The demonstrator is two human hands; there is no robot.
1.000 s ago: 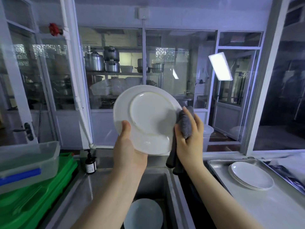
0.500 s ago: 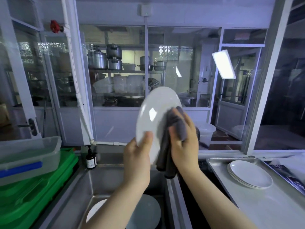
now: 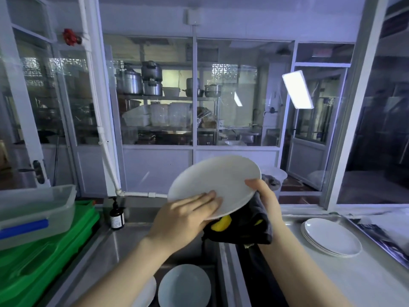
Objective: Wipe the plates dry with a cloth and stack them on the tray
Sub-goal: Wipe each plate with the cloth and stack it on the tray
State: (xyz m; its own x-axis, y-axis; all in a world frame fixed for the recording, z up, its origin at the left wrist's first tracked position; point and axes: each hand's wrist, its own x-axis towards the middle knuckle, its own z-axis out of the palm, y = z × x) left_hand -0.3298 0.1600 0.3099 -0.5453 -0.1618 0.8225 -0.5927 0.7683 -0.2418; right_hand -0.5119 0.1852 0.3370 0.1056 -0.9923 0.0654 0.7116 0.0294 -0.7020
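Observation:
A white plate (image 3: 218,181) is held tilted above the sink, its top face towards me. My left hand (image 3: 183,216) grips its near-left rim, fingers lying over the top face. My right hand (image 3: 264,199) holds the right rim, thumb on top, with a dark grey cloth (image 3: 247,229) bunched under the plate; a bit of yellow shows in the cloth. A short stack of white plates (image 3: 332,237) lies on the steel tray (image 3: 332,280) at the right. More white plates (image 3: 184,284) sit in the sink (image 3: 124,247) below.
A brown pump bottle (image 3: 116,214) stands at the sink's back left corner. Green crates (image 3: 44,258) with a clear lidded box (image 3: 35,213) on top fill the left side. A glass partition (image 3: 194,96) runs behind the sink.
The plate went from upright, underside towards me, through edge-on, to tilted with its top face up and lower. The cloth moved from the plate's face to underneath it.

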